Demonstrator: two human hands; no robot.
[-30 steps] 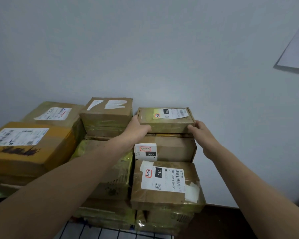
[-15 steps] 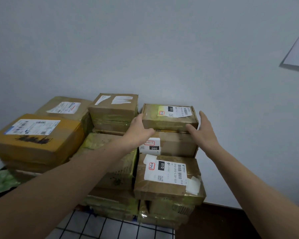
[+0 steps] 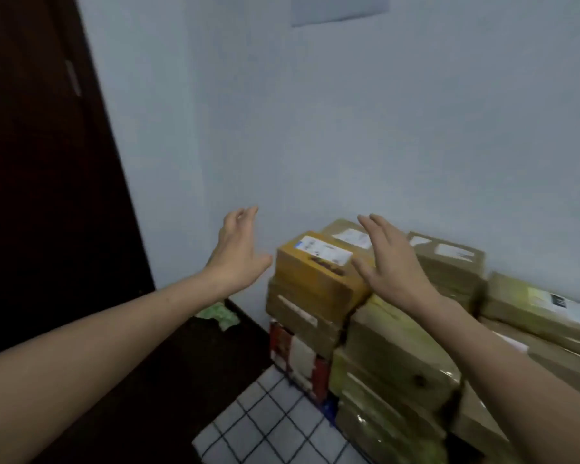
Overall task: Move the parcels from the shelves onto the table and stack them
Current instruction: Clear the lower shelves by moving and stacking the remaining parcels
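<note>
Pale wall across 12 to 3 o'clock; dark door at 9. Parcel pile at 4 o'clock, several layers deep, on checked worktop at 6. Yellow parcel topmost on near-left column, centre frame. Left hand at its 9 o'clock, clear of it, fingers spread wide, empty. Right hand at its 3 o'clock, likewise wide and empty; contact with the corner impossible to tell. Green scrap at pile's 9 o'clock. Probably between carries. Next: turn to shelves, out of view; two-handed grip on another parcel; set on lowest column.
</note>
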